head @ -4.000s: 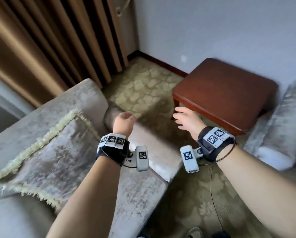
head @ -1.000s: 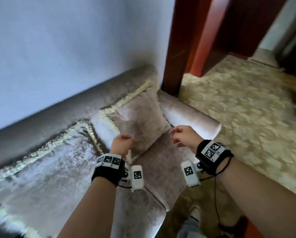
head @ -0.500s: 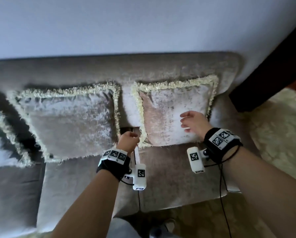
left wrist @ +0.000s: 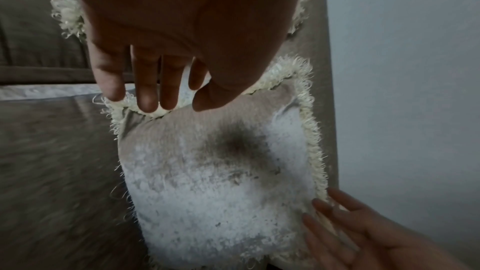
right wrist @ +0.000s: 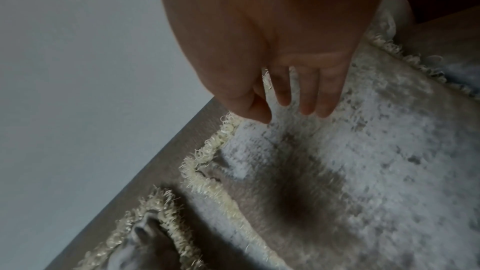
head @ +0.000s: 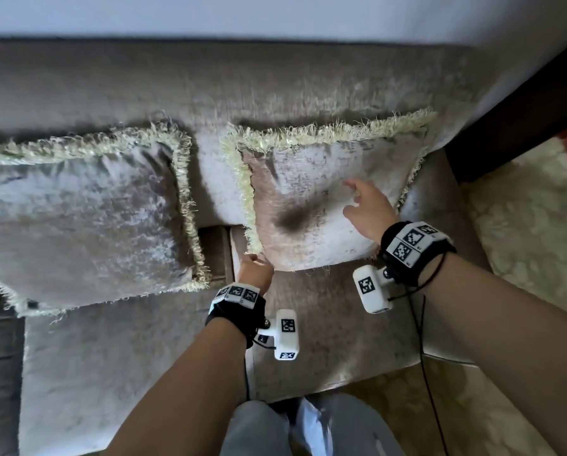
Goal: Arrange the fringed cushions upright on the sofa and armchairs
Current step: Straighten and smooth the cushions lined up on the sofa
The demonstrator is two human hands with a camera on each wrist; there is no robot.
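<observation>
The sofa (head: 210, 80) holds two fringed cushions, both upright against its backrest. The end cushion (head: 308, 179) stands at the sofa's right end, with the second cushion (head: 78, 218) just beside it on the left, apart. The left hand (head: 254, 269) grips the end cushion's lower left fringed corner. The right hand (head: 367, 209) lies on its face, fingers (right wrist: 306, 98) straight and released.

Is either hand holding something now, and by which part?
The left hand pinches the right cushion by its lower-left fringed corner; the right hand only touches its face.
</observation>
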